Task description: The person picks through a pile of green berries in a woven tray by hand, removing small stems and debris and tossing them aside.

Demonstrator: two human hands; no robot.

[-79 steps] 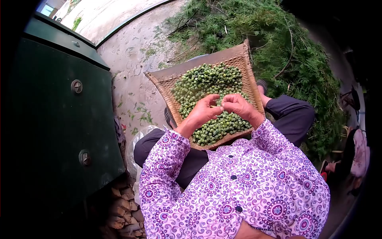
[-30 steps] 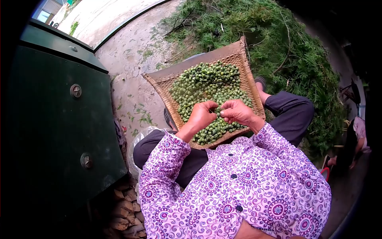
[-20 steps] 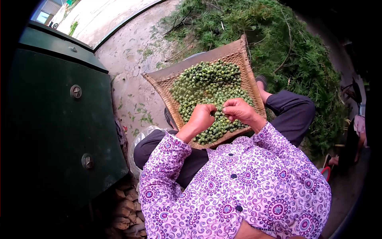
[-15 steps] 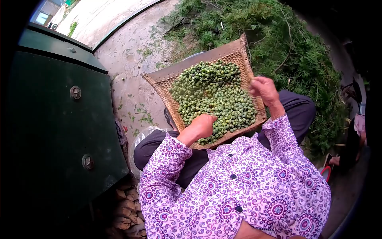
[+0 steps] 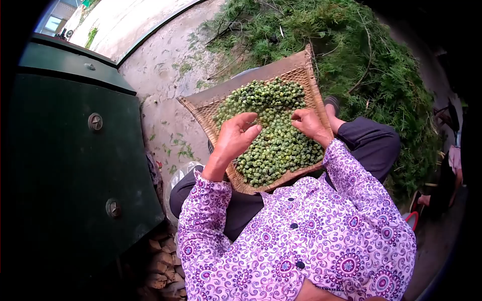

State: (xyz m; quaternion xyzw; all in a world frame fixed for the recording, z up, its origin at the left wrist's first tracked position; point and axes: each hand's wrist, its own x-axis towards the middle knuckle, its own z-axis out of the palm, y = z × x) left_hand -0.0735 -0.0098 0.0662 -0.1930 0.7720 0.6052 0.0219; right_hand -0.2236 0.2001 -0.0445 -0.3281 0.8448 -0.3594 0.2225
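On my lap rests a woven winnowing basket [image 5: 197,115] with a flat board along its far edge. A thick layer of small green cones [image 5: 278,148] covers much of it. My left hand [image 5: 237,134] hovers over the left part of the pile, thumb and forefinger apart, with nothing visible between them. Over the pile's right side is my right hand [image 5: 309,124], its fingers curled in and pressed together near the cones. Whatever its fingertips may hold is hidden or too small to name.
A large heap of leafy green conifer branches [image 5: 381,80] lies beyond and to the right. At left stands a dark green metal door [image 5: 75,160] with round star knobs. Split wood [image 5: 163,263] is stacked below it, near a clear plastic bag [image 5: 183,170].
My left hand has lifted from the near part of the cones and moved farther forward, opening its fingers. My right hand has left the basket's right rim and moved left over the cones.
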